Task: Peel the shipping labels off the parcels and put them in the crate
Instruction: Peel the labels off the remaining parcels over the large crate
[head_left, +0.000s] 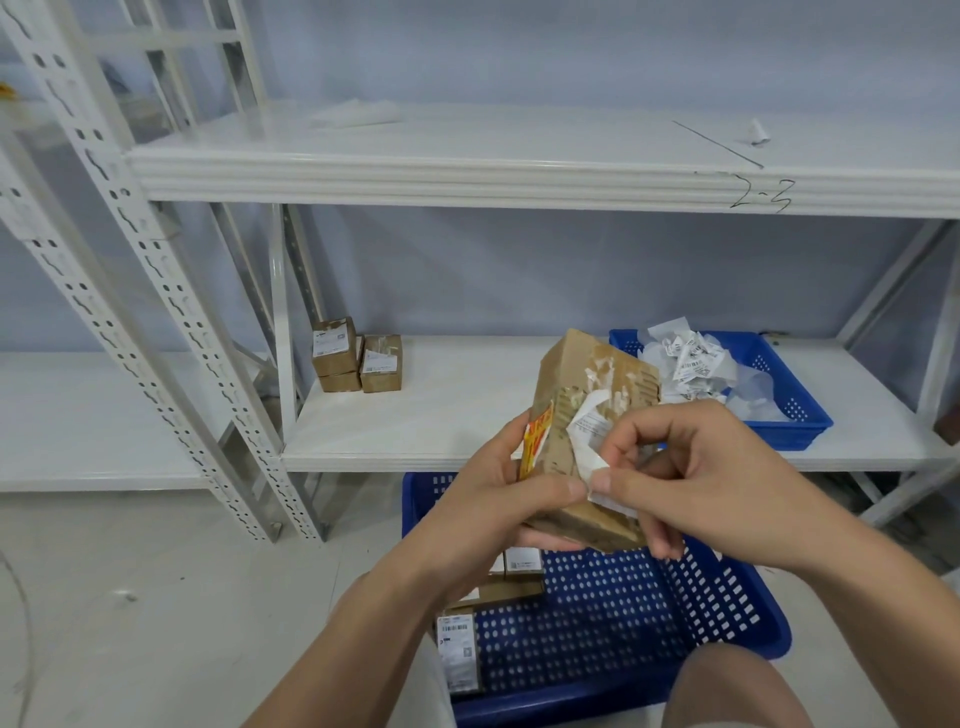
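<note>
My left hand (498, 499) grips a brown cardboard parcel (587, 379) from the left, holding it tilted above the big blue crate (675, 613) on the floor. My right hand (691, 473) pinches the white shipping label (584, 426), which is partly lifted off the parcel's face; torn paper scraps remain on the cardboard. A red and yellow sticker (535, 441) sits on the parcel's left edge. Inside the floor crate lie a few small labelled parcels (457, 649) at its left side.
A smaller blue crate (779, 415) on the lower shelf (441, 415) holds several crumpled peeled labels (691, 358). Three small brown boxes (358, 358) stand at the shelf's back left. White shelf uprights (156, 312) rise at left. My knee (727, 686) is at the bottom right.
</note>
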